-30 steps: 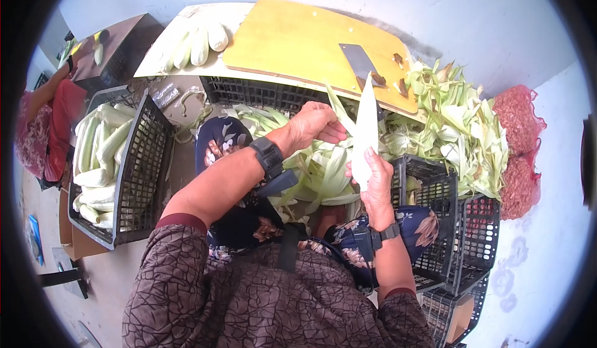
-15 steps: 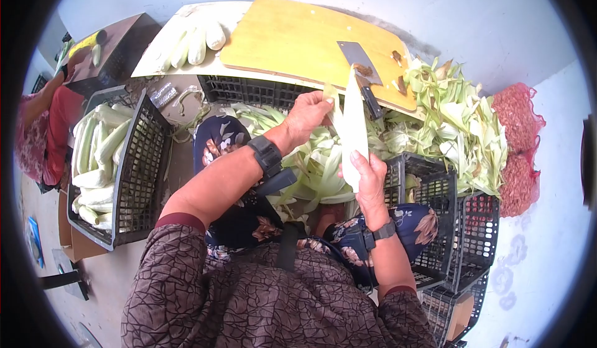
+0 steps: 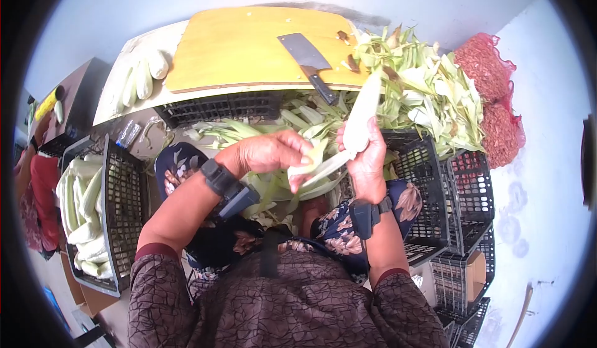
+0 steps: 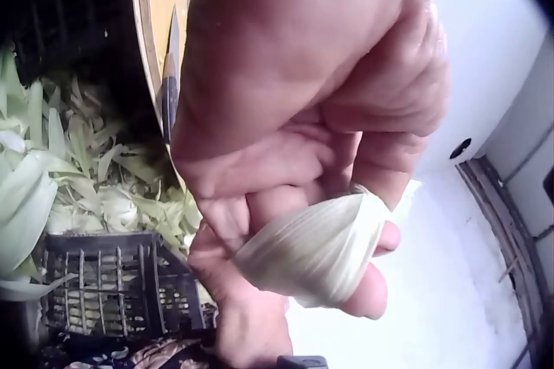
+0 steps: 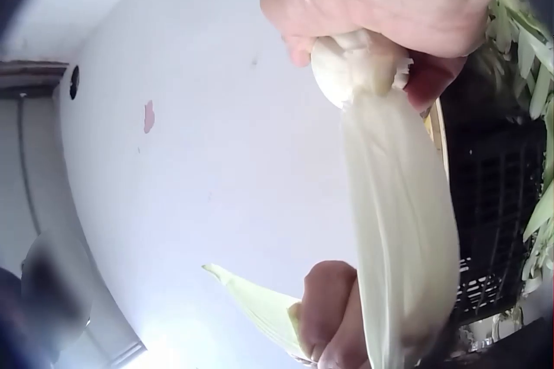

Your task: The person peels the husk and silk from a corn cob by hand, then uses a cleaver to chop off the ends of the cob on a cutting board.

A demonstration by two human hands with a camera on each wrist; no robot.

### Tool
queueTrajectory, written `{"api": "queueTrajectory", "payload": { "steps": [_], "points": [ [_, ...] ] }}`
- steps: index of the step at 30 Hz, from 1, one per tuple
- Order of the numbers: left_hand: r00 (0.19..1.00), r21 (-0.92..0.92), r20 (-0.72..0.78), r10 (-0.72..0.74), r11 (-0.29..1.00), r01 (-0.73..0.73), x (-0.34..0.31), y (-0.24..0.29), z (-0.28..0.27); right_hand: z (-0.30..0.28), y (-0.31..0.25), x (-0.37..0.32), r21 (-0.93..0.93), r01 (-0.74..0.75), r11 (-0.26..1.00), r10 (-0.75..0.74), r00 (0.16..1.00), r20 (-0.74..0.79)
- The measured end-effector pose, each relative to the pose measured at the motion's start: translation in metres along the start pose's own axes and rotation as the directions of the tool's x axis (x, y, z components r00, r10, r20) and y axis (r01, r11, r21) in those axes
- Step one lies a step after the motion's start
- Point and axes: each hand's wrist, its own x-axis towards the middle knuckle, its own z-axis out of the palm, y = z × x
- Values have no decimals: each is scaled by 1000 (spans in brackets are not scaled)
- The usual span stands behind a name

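Observation:
In my right hand point(image 3: 368, 167) I grip a pale ear of corn point(image 3: 362, 115) near its base, its tip pointing up and slightly right. A husk leaf point(image 5: 398, 205) is folded down from the ear's base and stretches across to my left hand point(image 3: 273, 153). The left fingers pinch the leaf's far end, and the left wrist view shows a husk piece point(image 4: 320, 248) wrapped over those fingertips. Loose husks point(image 3: 233, 130) lie beneath both hands. Beyond them, a cleaver point(image 3: 306, 59) rests on the yellow board point(image 3: 230, 49), its handle over the near edge.
Peeled ears point(image 3: 144, 77) lie left of the board. A black crate point(image 3: 127, 205) of ears stands at the left, with another person point(image 3: 43, 192) beyond. At the right are a husk heap point(image 3: 435, 87), black crates point(image 3: 423, 205) and red mesh sacks point(image 3: 491, 74).
My left hand has drawn a husk leaf down from beside the ear's tip to below its base. The ear has tipped rightward, and the whole head view has shifted.

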Motion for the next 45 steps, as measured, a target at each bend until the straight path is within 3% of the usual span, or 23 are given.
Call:
{"api": "queueTrajectory", "payload": {
  "steps": [3,15,24,26,28,30,31,32,33,34,36,40,41,42,43,45],
  "points": [
    [992,35,57,-109,994,108,8,-3,13,7,0,-5,-121,-2,993,7,999,38],
    [963,165,131,-235,963,213,19,-4,13,4,13,-3,-147,17,989,-21,999,-24],
    [964,303,99,-246,930,206,21,-3,15,15,15,-4,-302,54,952,-124,968,-216],
    [841,240,301,-449,890,389,12,-7,22,-1,15,18,-435,212,875,-373,867,-330],
    [747,386,369,-553,823,418,12,-37,29,-8,-17,26,-347,278,896,-405,834,-376],
    [823,645,124,-554,675,358,9,-51,17,-7,-42,20,-243,301,922,-382,808,-449],
    [828,640,119,-548,680,358,9,-61,3,-9,-42,17,-246,295,923,-377,814,-442],
    [955,891,-44,-292,421,170,7,-71,-15,-12,-43,13,-261,268,927,-356,844,-401],
    [997,996,-76,30,38,75,6,-66,-19,-11,-44,9,-276,244,930,-336,869,-363],
    [997,997,-74,27,39,73,6,-62,-21,-9,-39,6,-278,228,933,-313,896,-316],
    [959,969,-201,198,181,165,1,-48,-20,-2,-28,2,-308,176,935,-237,956,-174],
    [926,929,-354,130,167,331,6,-9,-2,-2,-10,-2,-398,-23,917,56,996,71],
    [864,971,-240,442,99,219,8,-12,-5,-2,-6,-3,-403,-72,913,130,985,118],
    [706,991,-94,702,0,133,8,-12,-3,-4,-2,-5,-410,-123,904,205,965,164],
    [681,989,-74,728,-35,145,7,-9,-2,-6,0,-5,-402,-185,897,297,925,237],
    [654,973,-49,755,-111,202,3,-2,-4,2,5,-11,-348,-229,909,323,915,241]
  ]
}}
